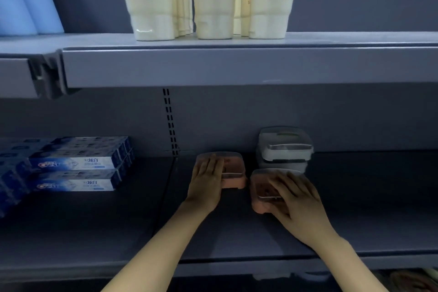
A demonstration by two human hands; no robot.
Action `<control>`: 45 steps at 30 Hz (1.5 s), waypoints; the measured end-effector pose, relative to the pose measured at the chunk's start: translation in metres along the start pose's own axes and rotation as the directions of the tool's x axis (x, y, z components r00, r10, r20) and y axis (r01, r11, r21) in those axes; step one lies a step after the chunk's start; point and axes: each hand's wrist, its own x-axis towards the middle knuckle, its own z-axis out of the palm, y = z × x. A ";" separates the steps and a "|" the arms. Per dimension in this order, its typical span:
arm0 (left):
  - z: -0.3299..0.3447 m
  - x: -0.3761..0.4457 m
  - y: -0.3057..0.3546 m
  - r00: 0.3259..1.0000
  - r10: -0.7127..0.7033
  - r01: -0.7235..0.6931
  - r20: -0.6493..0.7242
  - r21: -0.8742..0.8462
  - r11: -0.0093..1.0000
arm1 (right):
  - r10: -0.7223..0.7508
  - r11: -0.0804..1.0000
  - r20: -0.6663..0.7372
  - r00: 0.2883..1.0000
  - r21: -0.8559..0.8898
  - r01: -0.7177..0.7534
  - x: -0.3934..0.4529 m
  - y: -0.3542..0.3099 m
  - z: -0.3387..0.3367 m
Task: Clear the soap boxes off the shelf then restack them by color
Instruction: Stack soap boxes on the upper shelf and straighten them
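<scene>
Here, on the lower shelf point(237, 232), I have my left hand point(208, 181) laid flat, fingers straight and together, on the lid of one pink soap box point(233, 170) toward the back; my right hand point(295, 197) lies spread over a second pink soap box point(260, 193) just beside it, nearer the front edge; two white soap boxes point(284, 148) sit stacked against the back wall, right behind that one; toothpaste cartons point(78, 163) are piled at the left end; cream tubes point(213, 0) stand on the upper shelf point(237, 64).
</scene>
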 end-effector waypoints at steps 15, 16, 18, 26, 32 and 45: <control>0.012 0.055 0.020 0.998 0.053 -0.053 0.016 -0.003 0.999 | -0.021 0.998 -0.056 0.998 0.059 0.024 -0.003 0.013 -0.003; 0.013 0.056 0.021 0.998 0.052 -0.052 0.019 0.004 0.999 | -0.026 0.998 -0.056 0.998 0.057 0.029 -0.003 0.013 -0.003; 0.014 0.058 0.020 0.998 0.055 -0.055 0.021 0.010 0.998 | -0.021 0.998 -0.031 0.999 0.059 0.022 -0.002 0.012 -0.004; -0.005 0.047 0.016 0.995 0.059 -0.056 0.075 -0.038 0.998 | -0.055 0.995 0.088 0.995 0.092 0.047 0.006 -0.006 -0.001; -0.018 0.007 0.008 0.992 0.124 -0.126 -0.025 -0.198 0.972 | -0.095 0.991 0.262 0.960 0.121 0.065 0.019 -0.037 -0.006; -0.030 -0.066 -0.009 0.991 0.090 -0.054 0.101 -0.313 0.948 | -0.158 0.981 0.364 0.918 0.165 0.103 0.031 -0.055 -0.015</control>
